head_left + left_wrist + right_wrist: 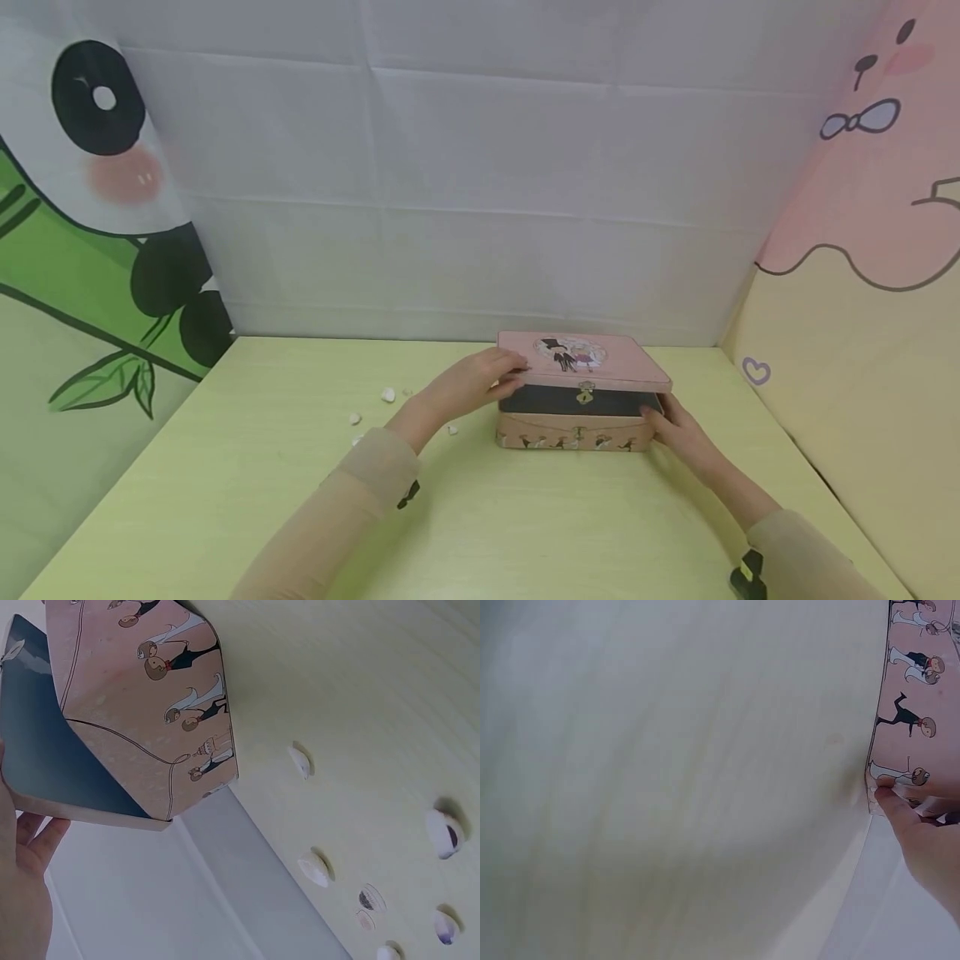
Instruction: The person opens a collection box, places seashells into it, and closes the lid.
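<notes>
A pink box (pixel 540 436) with cartoon couples along its side stands on the table, its hinged-looking lid (pixel 630 362) partly raised. Between lid and body the dark interior (pixel 543 400) shows. My left hand (pixel 480 379) holds the lid by its left edge; in the left wrist view its fingers (pixel 46 838) reach behind the rim. A gold clasp (pixel 585 393) hangs at the lid's front. On the right, my right hand (pixel 684 437) grips the box's lower right corner, its thumb (pixel 895 806) against the patterned side. The other right fingers are mostly hidden.
Several small white shells (pixel 387 394) lie on the pale yellow table (pixel 247 475), left of the box near my left forearm. A white cloth wall (pixel 480 167) rises behind. Printed cartoon panels (pixel 862 367) flank the table.
</notes>
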### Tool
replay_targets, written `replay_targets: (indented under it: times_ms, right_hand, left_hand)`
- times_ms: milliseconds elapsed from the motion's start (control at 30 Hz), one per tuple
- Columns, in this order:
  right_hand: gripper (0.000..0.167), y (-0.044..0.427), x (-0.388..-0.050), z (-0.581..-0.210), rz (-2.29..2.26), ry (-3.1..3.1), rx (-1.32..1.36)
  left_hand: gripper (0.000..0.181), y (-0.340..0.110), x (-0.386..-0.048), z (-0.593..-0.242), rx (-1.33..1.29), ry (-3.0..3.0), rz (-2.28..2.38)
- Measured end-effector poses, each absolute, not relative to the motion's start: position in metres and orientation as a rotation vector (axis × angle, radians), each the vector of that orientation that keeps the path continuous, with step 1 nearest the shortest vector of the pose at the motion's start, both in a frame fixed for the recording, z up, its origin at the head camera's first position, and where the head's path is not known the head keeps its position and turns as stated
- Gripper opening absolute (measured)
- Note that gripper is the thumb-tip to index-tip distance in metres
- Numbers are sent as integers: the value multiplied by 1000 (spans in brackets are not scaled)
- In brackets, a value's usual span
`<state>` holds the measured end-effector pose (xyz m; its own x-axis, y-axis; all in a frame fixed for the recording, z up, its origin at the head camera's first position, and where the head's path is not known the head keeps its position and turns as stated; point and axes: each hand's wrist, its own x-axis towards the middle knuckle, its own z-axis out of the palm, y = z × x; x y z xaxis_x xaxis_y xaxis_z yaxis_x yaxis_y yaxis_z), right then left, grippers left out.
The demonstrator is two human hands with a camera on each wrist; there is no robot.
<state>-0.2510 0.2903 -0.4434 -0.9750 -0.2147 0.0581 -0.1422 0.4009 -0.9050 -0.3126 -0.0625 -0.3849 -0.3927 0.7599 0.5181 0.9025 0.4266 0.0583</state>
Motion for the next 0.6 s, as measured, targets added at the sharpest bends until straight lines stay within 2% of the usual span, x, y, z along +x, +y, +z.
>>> replay_targets:
  times_ms: [600]
  right_hand:
    - [69, 295, -234, -445, -1604, 2564, -362]
  left_hand:
    - [25, -63, -308, -370, -1290, -2255, -577]
